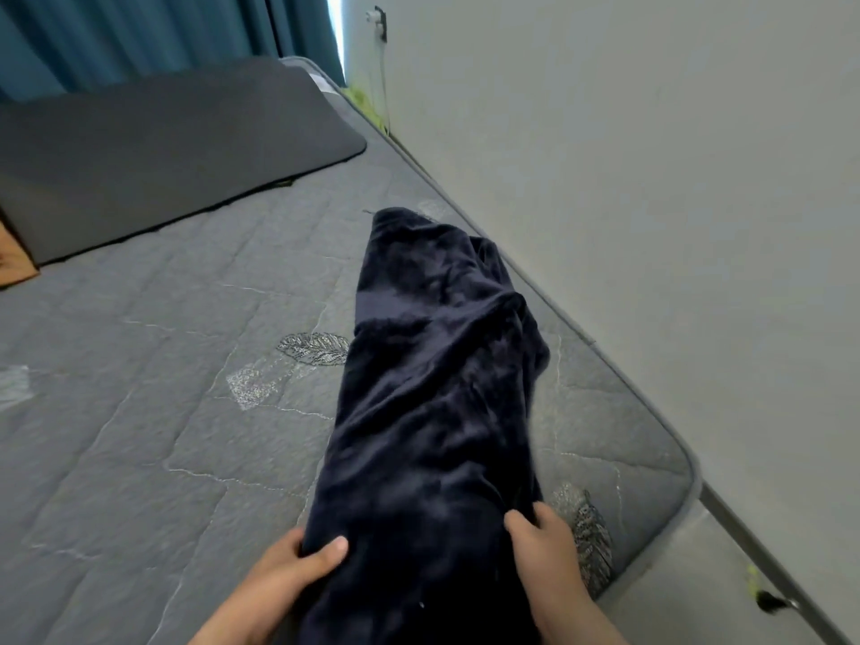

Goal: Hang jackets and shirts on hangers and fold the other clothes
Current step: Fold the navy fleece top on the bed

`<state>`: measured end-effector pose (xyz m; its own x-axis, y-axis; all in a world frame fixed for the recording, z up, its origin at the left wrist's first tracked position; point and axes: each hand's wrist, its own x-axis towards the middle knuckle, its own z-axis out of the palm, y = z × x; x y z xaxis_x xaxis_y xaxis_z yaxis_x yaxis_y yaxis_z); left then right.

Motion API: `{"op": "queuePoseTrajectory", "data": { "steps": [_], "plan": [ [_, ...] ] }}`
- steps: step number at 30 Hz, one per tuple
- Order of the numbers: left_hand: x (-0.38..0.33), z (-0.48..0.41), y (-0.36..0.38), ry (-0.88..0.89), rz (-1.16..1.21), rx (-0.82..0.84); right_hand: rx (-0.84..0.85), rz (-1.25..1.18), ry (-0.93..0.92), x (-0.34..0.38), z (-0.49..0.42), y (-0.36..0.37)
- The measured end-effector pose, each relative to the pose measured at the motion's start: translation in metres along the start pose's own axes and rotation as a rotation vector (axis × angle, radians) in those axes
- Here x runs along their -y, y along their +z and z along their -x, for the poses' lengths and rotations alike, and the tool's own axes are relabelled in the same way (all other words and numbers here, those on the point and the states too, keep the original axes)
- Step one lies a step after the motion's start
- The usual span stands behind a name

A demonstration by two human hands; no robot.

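Note:
A long dark navy garment (433, 388) of soft, plush fabric lies stretched out along the right side of a grey quilted mattress (163, 412), running away from me toward the wall. My left hand (298, 565) grips its near left edge, thumb on top of the cloth. My right hand (544, 542) pinches the near right edge. The garment's near end hangs off the bottom of the view between my forearms. I cannot tell what kind of garment it is. No hanger is in view.
A dark grey pad or pillow (163, 146) lies across the far end of the mattress. Teal curtains (139, 34) hang behind it. A pale wall (651, 179) runs close along the mattress's right edge, with a socket and cable (379, 25) near the far corner.

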<state>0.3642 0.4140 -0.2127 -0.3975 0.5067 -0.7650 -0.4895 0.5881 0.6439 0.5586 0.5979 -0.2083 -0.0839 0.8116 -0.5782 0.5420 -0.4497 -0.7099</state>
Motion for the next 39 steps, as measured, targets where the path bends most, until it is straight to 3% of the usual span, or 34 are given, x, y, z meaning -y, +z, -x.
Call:
{"op": "queuePoseTrajectory", "data": {
  "steps": [3, 5, 7, 10, 12, 19, 27, 29, 34, 39],
  "plan": [
    [0.017, -0.009, 0.002, 0.039, -0.074, -0.102, -0.156, 0.099, -0.056, -0.012, -0.004, 0.001],
    [0.023, -0.009, 0.007, 0.052, -0.027, -0.147, -0.142, 0.196, -0.027, -0.032, -0.008, -0.001],
    [0.026, -0.004, 0.011, 0.066, 0.012, -0.128, 0.001, 0.184, 0.004, -0.050, -0.010, -0.007],
    [0.029, 0.000, 0.014, 0.052, 0.086, -0.115, 0.333, -0.068, 0.127, -0.053, -0.005, -0.027],
    [0.033, 0.005, 0.015, 0.024, 0.121, -0.147, 0.416, -0.154, 0.152, -0.052, 0.006, -0.038],
    [0.072, 0.054, 0.017, -0.107, 0.074, -0.205, 0.329, -0.292, 0.366, -0.088, 0.064, -0.051],
    [0.156, 0.206, -0.022, -0.400, -0.058, -0.124, 0.353, -0.134, 0.663, -0.154, 0.227, -0.101],
    [0.161, 0.242, -0.025, -0.402, -0.091, -0.129, 0.365, -0.116, 0.712, -0.158, 0.256, -0.115],
    [0.127, 0.278, -0.025, -0.295, 0.231, -0.090, 0.276, -0.105, 0.626, -0.117, 0.275, -0.132],
    [0.065, 0.268, -0.034, -0.416, 0.481, 0.012, 0.479, -0.165, 0.431, -0.044, 0.251, -0.148]
  ]
}}
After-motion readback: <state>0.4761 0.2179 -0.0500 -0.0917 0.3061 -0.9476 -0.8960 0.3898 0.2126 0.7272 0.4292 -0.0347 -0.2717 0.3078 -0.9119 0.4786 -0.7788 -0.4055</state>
